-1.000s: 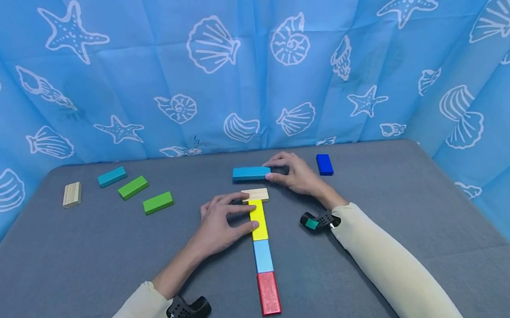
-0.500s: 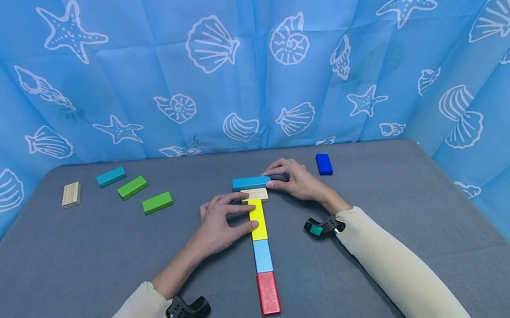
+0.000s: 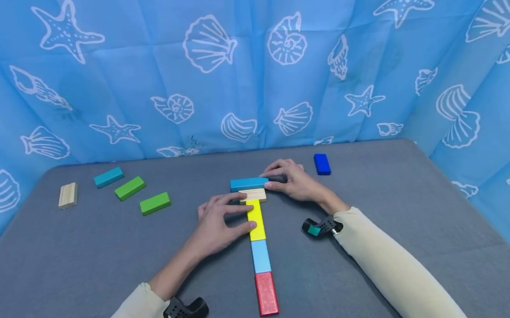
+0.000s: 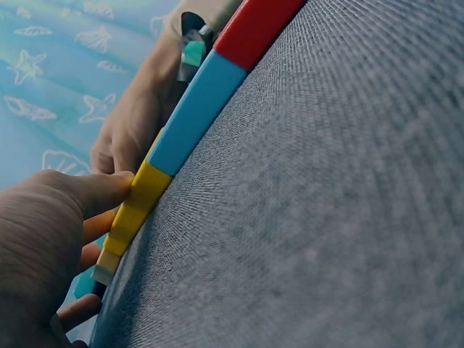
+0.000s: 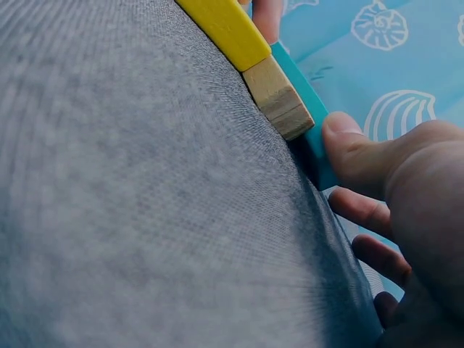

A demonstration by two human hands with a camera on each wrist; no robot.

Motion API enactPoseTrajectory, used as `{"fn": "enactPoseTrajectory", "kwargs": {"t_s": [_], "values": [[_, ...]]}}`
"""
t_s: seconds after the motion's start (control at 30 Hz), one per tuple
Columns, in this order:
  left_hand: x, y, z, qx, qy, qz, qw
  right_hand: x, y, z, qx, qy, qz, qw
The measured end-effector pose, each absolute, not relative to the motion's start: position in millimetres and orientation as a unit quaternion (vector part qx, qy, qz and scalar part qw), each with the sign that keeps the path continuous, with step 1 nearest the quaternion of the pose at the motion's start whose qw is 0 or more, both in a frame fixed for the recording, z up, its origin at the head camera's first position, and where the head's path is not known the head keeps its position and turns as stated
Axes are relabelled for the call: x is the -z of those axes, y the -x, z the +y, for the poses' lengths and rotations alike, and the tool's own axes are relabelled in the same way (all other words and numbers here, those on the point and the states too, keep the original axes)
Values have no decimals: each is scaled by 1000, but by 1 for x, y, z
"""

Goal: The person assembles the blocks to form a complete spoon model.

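Observation:
A row of blocks runs away from the person: a red block (image 3: 266,293), a light blue block (image 3: 261,256), a yellow block (image 3: 259,233) and a crosswise plain wooden block (image 3: 257,195). Behind the wooden one lies a longer teal block (image 3: 244,184), also crosswise. My right hand (image 3: 297,181) pinches the teal block's right end, the thumb (image 5: 351,148) on its near side and fingers behind. With fingers fairly straight, my left hand (image 3: 217,227) rests on the row; its thumb (image 4: 109,190) touches the yellow block and a fingertip reaches the wooden block's left end.
At the left lie a second wooden block (image 3: 68,195), a small teal block (image 3: 108,177) and two green blocks (image 3: 155,203). A dark blue block (image 3: 322,164) stands apart to the right. A blue shell-patterned curtain (image 3: 245,66) hangs behind the grey table (image 3: 365,272).
My right hand has brought the longer teal block toward the person, from behind the wooden block up against it. The left hand stays in place on the row.

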State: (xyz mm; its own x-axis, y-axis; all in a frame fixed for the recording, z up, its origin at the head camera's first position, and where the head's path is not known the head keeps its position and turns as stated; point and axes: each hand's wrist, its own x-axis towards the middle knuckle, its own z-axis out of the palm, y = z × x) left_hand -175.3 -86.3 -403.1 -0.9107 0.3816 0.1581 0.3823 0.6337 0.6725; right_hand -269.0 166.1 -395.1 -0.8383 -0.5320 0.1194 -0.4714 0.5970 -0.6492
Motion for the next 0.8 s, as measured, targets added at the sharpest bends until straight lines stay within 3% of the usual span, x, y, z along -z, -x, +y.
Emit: {"fn": "enactPoseTrajectory", "kwargs": {"t_s": [0.8], "values": [[403, 176, -86, 374, 207, -904, -4, 397, 269, 168, 344, 283, 894, 48]]}}
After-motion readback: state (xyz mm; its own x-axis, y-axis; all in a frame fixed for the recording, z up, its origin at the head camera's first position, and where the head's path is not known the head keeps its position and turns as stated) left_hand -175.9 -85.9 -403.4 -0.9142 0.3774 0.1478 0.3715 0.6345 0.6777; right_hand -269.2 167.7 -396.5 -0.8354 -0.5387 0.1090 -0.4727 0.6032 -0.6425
